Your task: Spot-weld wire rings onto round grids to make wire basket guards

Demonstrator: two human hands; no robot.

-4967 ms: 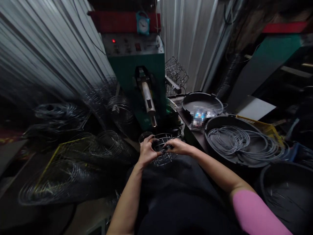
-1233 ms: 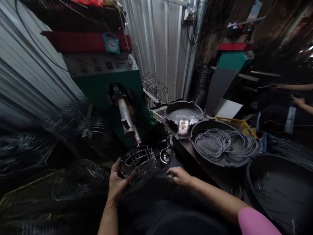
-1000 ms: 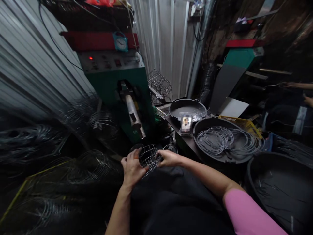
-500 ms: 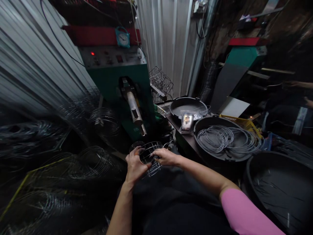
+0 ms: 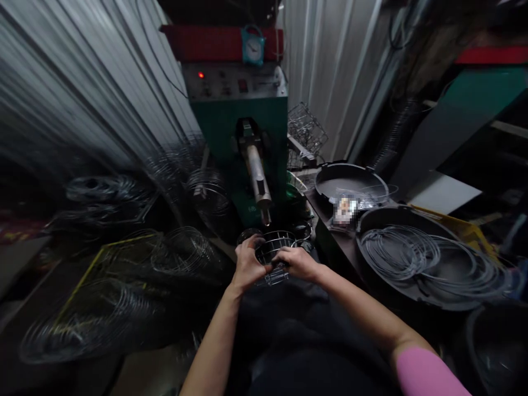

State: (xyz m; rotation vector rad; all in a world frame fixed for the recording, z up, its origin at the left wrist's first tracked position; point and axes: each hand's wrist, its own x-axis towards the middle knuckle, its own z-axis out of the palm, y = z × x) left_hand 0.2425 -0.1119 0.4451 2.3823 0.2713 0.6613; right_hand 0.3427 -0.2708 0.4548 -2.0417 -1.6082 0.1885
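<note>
A small round wire basket [image 5: 279, 241] of shiny metal is between my two hands, just below the electrode arm [image 5: 259, 184] of a green machine. My left hand [image 5: 249, 259] grips its left side, with the fingers over the rim and the thumb toward the middle. On the near right side, my right hand [image 5: 297, 260] is closed on the wires, its fingertips close to the left thumb. The basket's lower wires show beneath the hands. Whether a smaller wire piece is pinched between the fingertips is too dark to tell.
The green machine [image 5: 218, 126] with a blue clock [image 5: 252, 47] stands ahead. Wire rings [image 5: 398, 256] lie in a black tub [image 5: 371, 214] at right, near another black pan [image 5: 319, 179]. Wire coils [image 5: 124, 302] and a yellow-edged crate [image 5: 84, 280] fill the left side.
The view has turned left, so the machine and tubs appear farther right. Both hands keep their hold on the wire basket, in nearly the same pose.
</note>
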